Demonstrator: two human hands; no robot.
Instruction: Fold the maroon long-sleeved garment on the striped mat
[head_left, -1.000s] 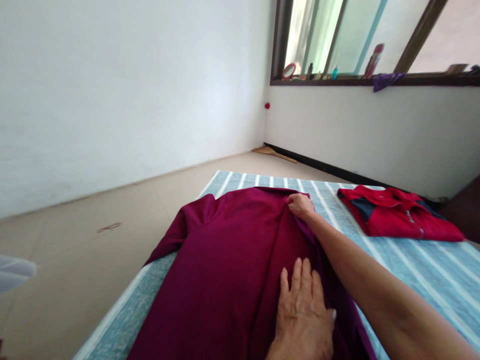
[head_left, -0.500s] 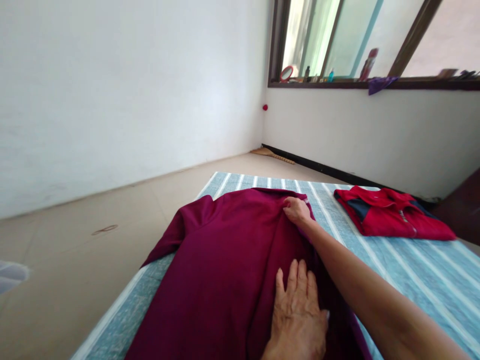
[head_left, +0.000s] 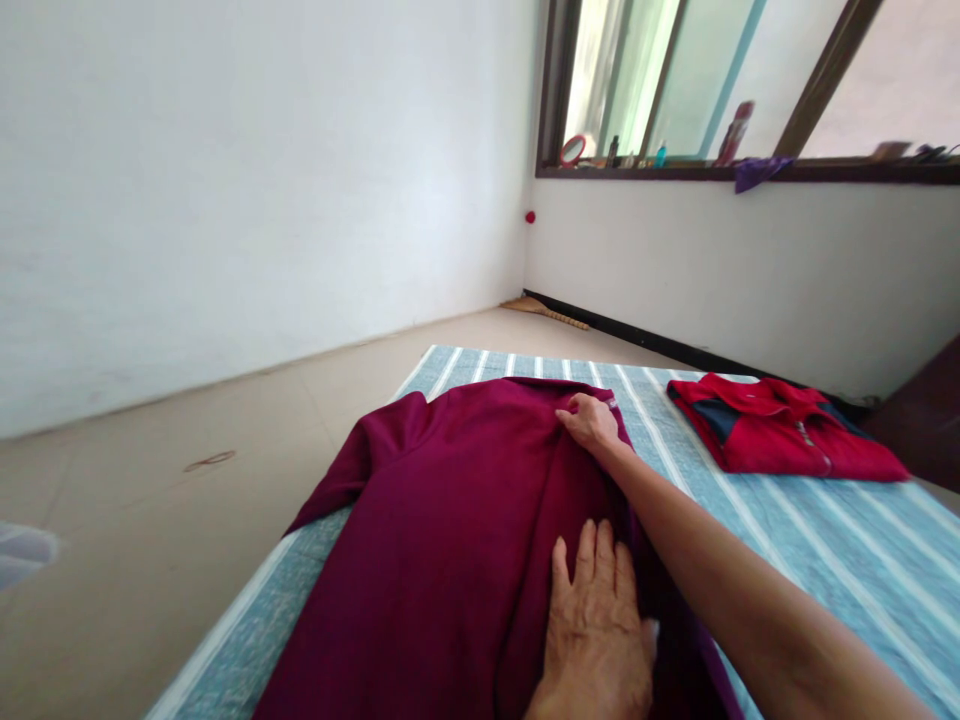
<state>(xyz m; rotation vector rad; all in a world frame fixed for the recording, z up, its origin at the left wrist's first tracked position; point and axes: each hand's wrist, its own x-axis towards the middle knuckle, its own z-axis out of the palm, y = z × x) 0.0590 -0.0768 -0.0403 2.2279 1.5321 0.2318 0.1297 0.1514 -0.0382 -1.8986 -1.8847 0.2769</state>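
The maroon fabric garment (head_left: 435,530) is lying along the left edge of the blue-and-white striped cloth (head_left: 817,560), its collar end facing the far edge and one sleeve (head_left: 360,460) reaching the left edge. The left hand (head_left: 598,630) is resting palm-down on the garment, its fingers extending and spreading slightly. The right hand (head_left: 594,422) is touching the garment beside the collar, fingers bending; whether this grip is pinching fabric cannot be determined. A folded red jacket with dark blue panels (head_left: 780,430) is lying apart, near the far edge.
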